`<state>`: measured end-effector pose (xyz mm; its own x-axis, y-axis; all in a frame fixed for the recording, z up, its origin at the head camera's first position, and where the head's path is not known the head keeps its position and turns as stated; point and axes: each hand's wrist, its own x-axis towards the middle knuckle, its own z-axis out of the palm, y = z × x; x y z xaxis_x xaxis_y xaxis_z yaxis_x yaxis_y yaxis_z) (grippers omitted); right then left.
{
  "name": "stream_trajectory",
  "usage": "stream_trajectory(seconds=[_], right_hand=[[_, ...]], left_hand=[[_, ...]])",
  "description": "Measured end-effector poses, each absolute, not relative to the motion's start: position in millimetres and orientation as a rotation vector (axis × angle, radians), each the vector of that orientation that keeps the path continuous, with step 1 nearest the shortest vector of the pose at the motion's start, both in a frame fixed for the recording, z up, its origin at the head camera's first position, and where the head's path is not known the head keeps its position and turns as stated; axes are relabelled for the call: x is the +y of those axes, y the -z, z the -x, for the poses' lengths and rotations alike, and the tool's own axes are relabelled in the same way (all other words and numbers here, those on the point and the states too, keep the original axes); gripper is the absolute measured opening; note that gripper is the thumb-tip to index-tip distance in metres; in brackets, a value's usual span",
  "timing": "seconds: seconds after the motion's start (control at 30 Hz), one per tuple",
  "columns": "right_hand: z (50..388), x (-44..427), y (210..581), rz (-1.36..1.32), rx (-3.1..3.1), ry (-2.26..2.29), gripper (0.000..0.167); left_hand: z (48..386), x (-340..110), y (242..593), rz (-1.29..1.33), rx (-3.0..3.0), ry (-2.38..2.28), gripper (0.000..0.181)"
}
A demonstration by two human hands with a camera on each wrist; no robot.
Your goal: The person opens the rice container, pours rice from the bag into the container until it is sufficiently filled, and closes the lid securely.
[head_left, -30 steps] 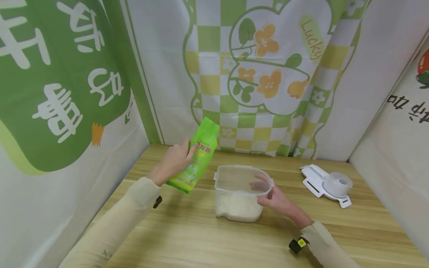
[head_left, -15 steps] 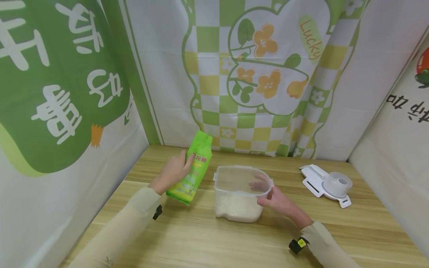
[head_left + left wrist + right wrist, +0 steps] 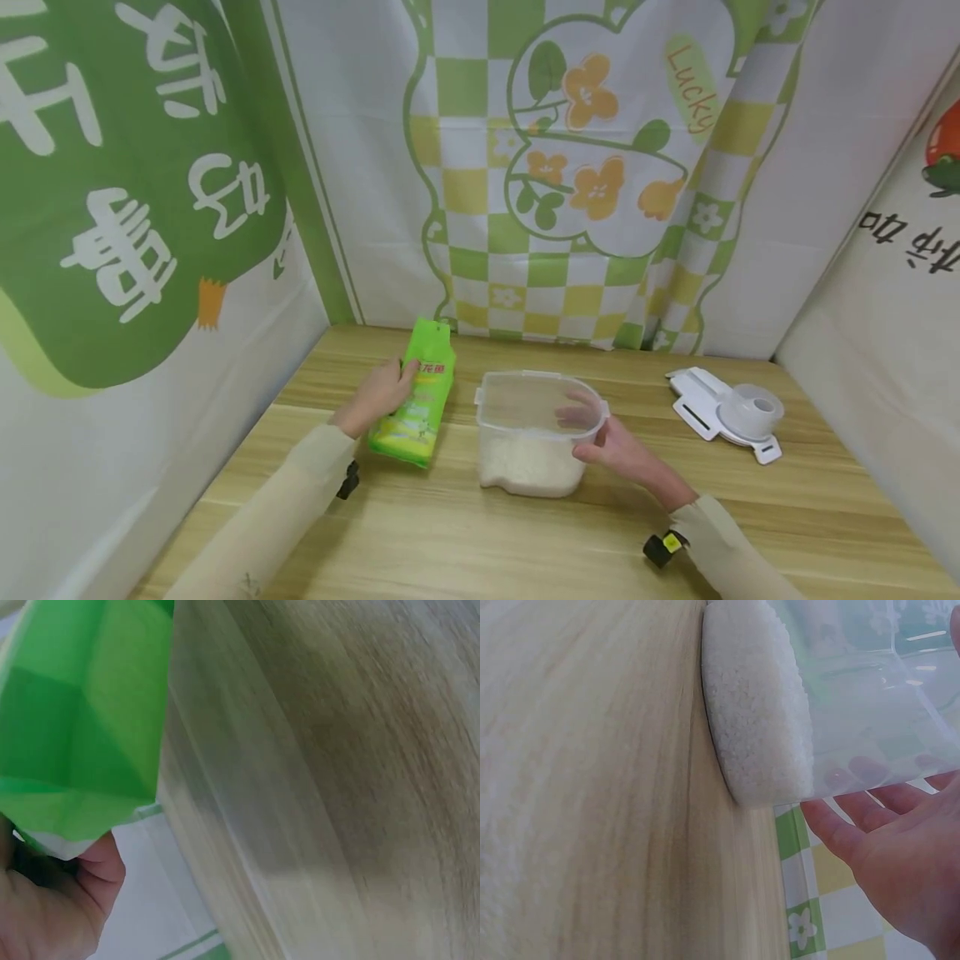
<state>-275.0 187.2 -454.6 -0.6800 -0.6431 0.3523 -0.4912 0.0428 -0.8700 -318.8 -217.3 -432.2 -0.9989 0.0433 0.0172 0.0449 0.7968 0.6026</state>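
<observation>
My left hand [image 3: 380, 390] grips a green printed bag [image 3: 422, 412] by its side, left of a clear plastic container [image 3: 534, 421]. In the left wrist view the bag [image 3: 82, 712] fills the upper left, with the thumb of the left hand [image 3: 56, 911] below it. White rice [image 3: 531, 463] lies in the bottom of the container. At the container's right wall is my right hand [image 3: 618, 450], thumb outside near the rim and fingers behind. The right wrist view shows the rice [image 3: 757, 712] through the wall and the right hand's [image 3: 907, 847] fingers against it.
A white lid-like piece [image 3: 697, 398] with a round clear cup [image 3: 752, 411] on it lies on the wooden table [image 3: 480, 550] at the right. Printed cloth [image 3: 465, 192] hangs behind the table, and more cloth stands along both sides.
The green bag and my left hand have moved down and slightly left, toward the table. My right hand has stayed at the container, which has not moved on the table.
</observation>
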Motion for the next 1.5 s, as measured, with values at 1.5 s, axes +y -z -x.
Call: stream_trajectory(seconds=[1.5], right_hand=[[274,198,429,1.095,2.205,1.466,0.08]], left_hand=[[280,-208,405,0.374,-3.064,0.441,0.031]])
